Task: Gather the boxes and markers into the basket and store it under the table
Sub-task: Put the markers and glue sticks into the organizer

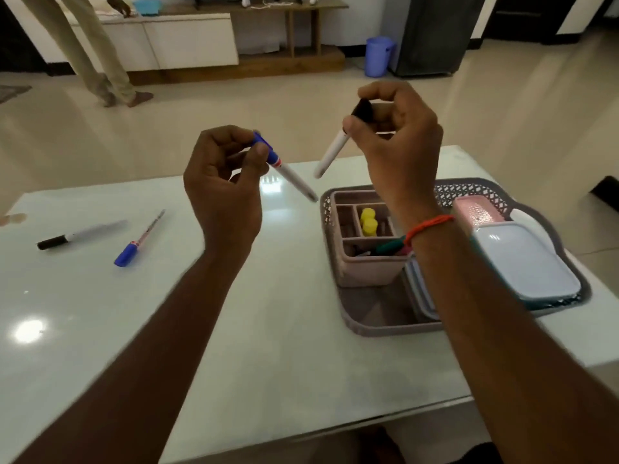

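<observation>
Reaching out from the near edge of the table point(274, 329), both forearms stretch over its glossy pale top. The basket point(378, 321) sits toward the right edge, its near corner bare inside. Within it, a light blue lidded box point(526, 262) lies on the right side with a pink-topped box point(479, 209) just beyond it, and a pink organizer tray point(365, 272) stands on the left side, holding two yellow pieces point(368, 221) in a middle compartment and some coloured markers (partly hidden by the wrist) in the nearer one.

Toward the left edge, a blue-capped marker point(137, 241) and a black-capped marker point(73, 236) lie flat on the table, near each other but not touching.

The right wrist carries an orange thread band point(428, 226). Above the table, the left hand point(222, 192) is curled around the cap end of a blue-capped pen point(284, 169), pinching it between thumb and fingers, the white barrel slanting down to the right. The right hand point(398, 142), raised over the basket's far left corner, pinches the dark cap end of a white marker point(331, 152) whose barrel slants down to the left. The two free tips are near each other but apart.

Beyond the table's far edge, on the floor, stand a person's legs point(97, 61), a low white cabinet point(187, 41) and a blue jug point(378, 56).
</observation>
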